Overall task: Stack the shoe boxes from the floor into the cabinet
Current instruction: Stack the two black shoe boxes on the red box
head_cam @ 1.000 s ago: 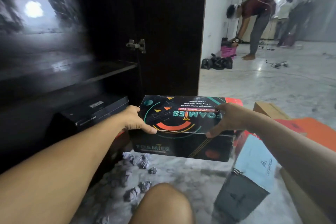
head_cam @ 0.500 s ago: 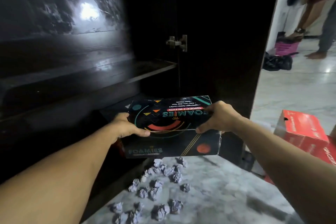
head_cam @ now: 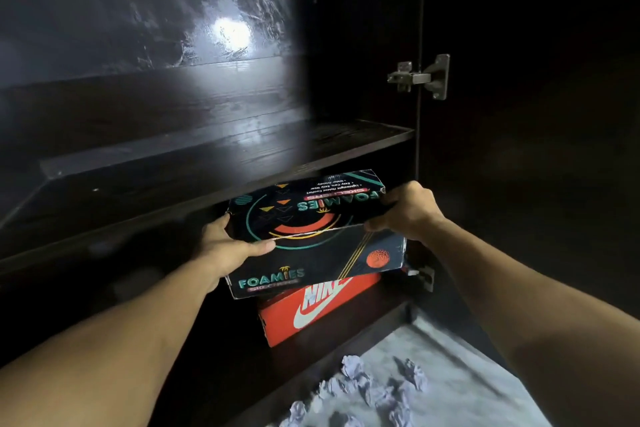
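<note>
A black Foamies shoe box (head_cam: 311,236) with bright graphics sits at the mouth of the dark cabinet's lower compartment, on or just above an orange Nike box (head_cam: 311,312). My left hand (head_cam: 228,246) grips its left end, thumb along the lid's front edge. My right hand (head_cam: 405,211) grips the right end at the lid's corner. The lid looks slightly lifted along the front. The Nike box lies on the cabinet floor, its rear hidden under the black box.
A dark shelf (head_cam: 242,163) runs just above the boxes. The open cabinet door (head_cam: 519,149) with a metal hinge (head_cam: 420,76) stands to the right. Several crumpled paper balls (head_cam: 363,388) lie on the marble floor (head_cam: 467,374) in front of the cabinet.
Both hands have carried the black box left and forward from over the floor into the lower compartment, over the orange Nike box. The view has swung towards the cabinet.
</note>
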Tool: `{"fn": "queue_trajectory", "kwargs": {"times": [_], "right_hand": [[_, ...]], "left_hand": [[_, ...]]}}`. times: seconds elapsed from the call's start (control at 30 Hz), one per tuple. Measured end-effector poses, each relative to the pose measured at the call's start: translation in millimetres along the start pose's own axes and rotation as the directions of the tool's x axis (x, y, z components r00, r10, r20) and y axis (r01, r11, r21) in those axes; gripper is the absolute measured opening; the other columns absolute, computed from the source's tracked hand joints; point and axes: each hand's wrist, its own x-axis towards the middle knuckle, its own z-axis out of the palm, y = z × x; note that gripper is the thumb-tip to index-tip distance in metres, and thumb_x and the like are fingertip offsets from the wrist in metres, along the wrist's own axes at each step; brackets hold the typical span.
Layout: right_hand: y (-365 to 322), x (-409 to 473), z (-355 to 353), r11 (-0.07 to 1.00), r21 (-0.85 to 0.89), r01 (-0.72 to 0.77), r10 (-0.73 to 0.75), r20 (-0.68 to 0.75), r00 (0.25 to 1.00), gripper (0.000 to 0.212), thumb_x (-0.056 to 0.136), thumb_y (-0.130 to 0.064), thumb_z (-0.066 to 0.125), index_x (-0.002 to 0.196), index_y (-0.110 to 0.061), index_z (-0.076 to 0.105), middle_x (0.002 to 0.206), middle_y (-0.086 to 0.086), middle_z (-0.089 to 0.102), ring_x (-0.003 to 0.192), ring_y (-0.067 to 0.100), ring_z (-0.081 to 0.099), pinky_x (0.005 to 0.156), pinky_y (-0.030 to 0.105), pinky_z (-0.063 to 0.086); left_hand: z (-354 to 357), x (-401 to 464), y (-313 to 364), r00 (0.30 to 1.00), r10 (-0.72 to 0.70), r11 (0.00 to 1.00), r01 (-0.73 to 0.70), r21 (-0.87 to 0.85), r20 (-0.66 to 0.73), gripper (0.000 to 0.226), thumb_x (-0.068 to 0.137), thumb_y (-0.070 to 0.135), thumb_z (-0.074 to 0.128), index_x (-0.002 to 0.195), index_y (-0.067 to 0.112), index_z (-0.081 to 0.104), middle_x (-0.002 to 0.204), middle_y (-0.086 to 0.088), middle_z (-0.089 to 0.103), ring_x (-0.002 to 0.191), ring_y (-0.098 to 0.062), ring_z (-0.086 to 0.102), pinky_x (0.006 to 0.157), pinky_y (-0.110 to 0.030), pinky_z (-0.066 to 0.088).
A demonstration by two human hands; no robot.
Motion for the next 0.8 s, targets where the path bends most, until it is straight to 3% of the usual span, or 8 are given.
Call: {"fn": "queue_trajectory", "kwargs": {"times": [0.13, 0.23, 0.47, 0.57, 0.63, 0.73, 0.8], "right_hand": [[-4.4, 34.7, 23.3, 0.994, 0.103, 0.039, -0.029, -0.097, 0.995, 0.042, 0.057, -0.027, 0.092, 0.095, -0.017, 0.076, 0.084, 0.000, 0.069, 0.071, 0.008, 0.062, 0.060, 0.015, 0.048], [-8.0, 56.4, 34.5, 0.982, 0.180, 0.048, -0.018, -0.161, 0.987, 0.042, 0.060, -0.027, 0.091, 0.098, -0.016, 0.076, 0.090, 0.007, 0.071, 0.080, 0.016, 0.065, 0.071, 0.023, 0.052], [-10.5, 79.4, 62.8, 0.983, 0.182, -0.035, 0.090, -0.302, 0.949, 0.043, 0.074, -0.038, 0.077, 0.110, -0.014, 0.072, 0.104, 0.018, 0.069, 0.101, 0.035, 0.064, 0.080, 0.030, 0.049], [-12.8, 86.6, 68.8, 0.986, 0.162, -0.048, 0.080, -0.203, 0.976, 0.040, 0.080, -0.025, 0.070, 0.119, -0.016, 0.067, 0.105, 0.016, 0.069, 0.101, 0.033, 0.066, 0.086, 0.031, 0.054], [-9.3, 91.3, 74.0, 0.994, 0.073, -0.077, 0.083, -0.083, 0.993, 0.054, 0.075, -0.015, 0.073, 0.127, -0.018, 0.060, 0.110, 0.014, 0.069, 0.105, 0.029, 0.066, 0.091, 0.036, 0.055], [-6.3, 98.5, 79.3, 0.997, -0.072, -0.037, 0.040, 0.037, 0.999, 0.081, 0.080, -0.013, 0.069, 0.150, -0.030, 0.030, 0.132, 0.012, 0.056, 0.116, 0.031, 0.058, 0.098, 0.042, 0.050], [-7.4, 101.6, 80.2, 0.995, -0.095, 0.002, 0.007, 0.089, 0.996, 0.092, 0.085, -0.012, 0.064, 0.153, -0.039, 0.009, 0.144, 0.013, 0.046, 0.121, 0.034, 0.054, 0.100, 0.043, 0.048]], "left_hand": [[6.4, 28.8, -10.9, 0.994, 0.025, 0.998, -0.030, -0.047, -0.105, 0.103, 0.063, 0.004, 0.088, 0.149, 0.015, 0.031, 0.143, -0.014, 0.049, 0.122, -0.030, 0.055, 0.104, -0.044, 0.045], [8.7, 46.8, -12.4, 0.985, 0.049, 0.996, -0.060, -0.064, -0.164, 0.094, 0.068, 0.003, 0.085, 0.147, 0.012, 0.036, 0.144, -0.013, 0.049, 0.122, -0.030, 0.056, 0.105, -0.044, 0.045], [34.1, 54.7, -21.0, 0.931, 0.136, 0.988, -0.153, -0.026, -0.338, 0.088, 0.063, 0.020, 0.090, 0.140, 0.013, 0.048, 0.133, -0.014, 0.059, 0.120, -0.026, 0.058, 0.103, -0.041, 0.047], [40.7, 60.1, -20.6, 0.914, 0.136, 0.988, -0.151, -0.008, -0.381, 0.086, 0.063, 0.024, 0.090, 0.139, 0.013, 0.050, 0.131, -0.015, 0.059, 0.124, -0.028, 0.053, 0.104, -0.041, 0.045], [41.8, 65.1, -22.8, 0.909, 0.143, 0.989, -0.149, 0.014, -0.391, 0.085, 0.065, 0.024, 0.089, 0.139, 0.013, 0.049, 0.130, -0.016, 0.059, 0.124, -0.028, 0.053, 0.105, -0.041, 0.044], [41.8, 73.0, -24.5, 0.908, 0.159, 0.987, -0.148, 0.058, -0.389, 0.084, 0.066, 0.025, 0.088, 0.140, 0.015, 0.049, 0.130, -0.016, 0.059, 0.124, -0.029, 0.053, 0.106, -0.042, 0.043], [42.5, 77.5, -24.5, 0.902, 0.169, 0.985, -0.145, 0.091, -0.397, 0.083, 0.068, 0.026, 0.087, 0.140, 0.015, 0.049, 0.129, -0.017, 0.059, 0.125, -0.031, 0.050, 0.105, -0.043, 0.043]]}}
